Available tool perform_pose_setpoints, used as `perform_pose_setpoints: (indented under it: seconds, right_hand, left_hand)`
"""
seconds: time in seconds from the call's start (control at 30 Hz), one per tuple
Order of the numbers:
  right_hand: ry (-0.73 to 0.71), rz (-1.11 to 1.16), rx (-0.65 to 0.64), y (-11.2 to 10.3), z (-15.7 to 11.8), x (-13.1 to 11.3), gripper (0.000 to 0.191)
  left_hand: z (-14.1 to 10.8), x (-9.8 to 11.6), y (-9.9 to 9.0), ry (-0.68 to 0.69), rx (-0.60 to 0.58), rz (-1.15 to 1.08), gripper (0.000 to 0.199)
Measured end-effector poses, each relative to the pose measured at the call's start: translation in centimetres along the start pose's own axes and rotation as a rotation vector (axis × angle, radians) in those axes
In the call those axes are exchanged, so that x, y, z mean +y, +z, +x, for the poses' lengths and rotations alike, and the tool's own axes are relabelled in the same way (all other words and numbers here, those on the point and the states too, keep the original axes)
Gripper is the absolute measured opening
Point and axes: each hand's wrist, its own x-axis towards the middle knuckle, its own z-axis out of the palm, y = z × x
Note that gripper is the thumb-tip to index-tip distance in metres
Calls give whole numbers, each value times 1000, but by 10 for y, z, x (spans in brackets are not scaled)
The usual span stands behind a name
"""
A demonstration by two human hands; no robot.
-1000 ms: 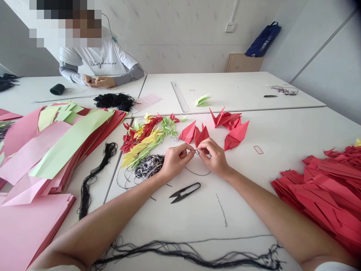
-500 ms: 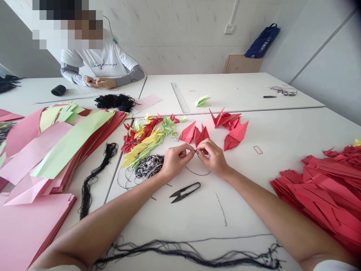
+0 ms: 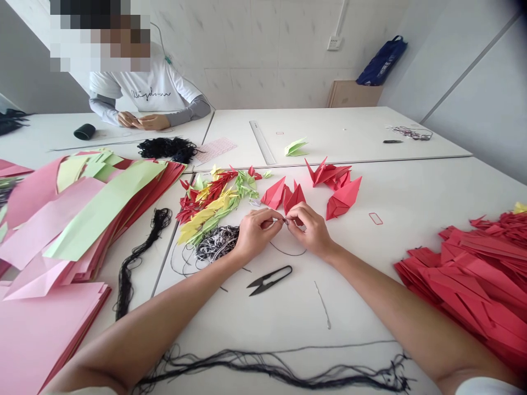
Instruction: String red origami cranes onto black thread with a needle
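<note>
Thread [image 3: 288, 251], thin and dark, hangs in a loose arc under the meeting fingertips of both hands, its long axis running roughly sideways across the table [image 3: 411, 186]. Whatever is pinched at the fingertips is tiny, dark and mostly hidden, so its exact shape and direction are hard to make out. The left hand [image 3: 257, 237] and right hand [image 3: 310, 230] come together from either side, clamped on that small piece just in front of the red paper cranes [image 3: 284, 195]. Beyond these lies a heap of small yellow, green and red paper cranes [image 3: 209, 203]. A tangle of black-and-white thread [image 3: 217, 244] sits just beside the left hand, with black thread snips [image 3: 269, 280] below and between the hands, their blades pointing left. A stack of folded red paper [image 3: 473, 285] runs off the right edge of the view, and pink paper sheets [image 3: 41, 334] are cut off at the left. Black thread [image 3: 267, 366] stretches along the near table edge. Across the table, a co-worker's hands [image 3: 140, 121] rest together near a black roll [image 3: 84, 131].
</note>
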Motion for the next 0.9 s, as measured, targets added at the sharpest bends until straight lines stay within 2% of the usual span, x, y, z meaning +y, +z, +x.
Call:
perform_pose_setpoints:
  seconds: [0.07, 0.17, 0.37, 0.43, 0.53, 0.63, 0.77, 0.9]
  right_hand:
    - [-2, 1, 4, 0, 0, 0, 12]
    - [-5, -3, 8, 0, 0, 0, 12]
    - [-1, -1, -2, 1, 0, 1, 12]
    - [3, -1, -5, 0, 0, 0, 12]
    - [-4, -3, 4, 0, 0, 0, 12]
    - [-6, -7, 0, 1, -1, 1, 12]
    - [-2, -1, -7, 1, -1, 2, 12]
    - [-7, -3, -11, 1, -1, 2, 13]
  left_hand:
    - [1, 0, 0, 43, 7, -68, 12]
    - [0, 1, 1, -17, -6, -105, 11]
    - [-4, 2, 0, -109, -15, 18, 13]
    - [-3, 1, 0, -70, -10, 58, 13]
    - [0, 0, -2, 75, 32, 106, 10]
    - [2, 0, -3, 123, 51, 32, 10]
    - [1, 0, 0, 24, -50, -160, 11]
    - [-1, 1, 1, -82, -59, -101, 10]
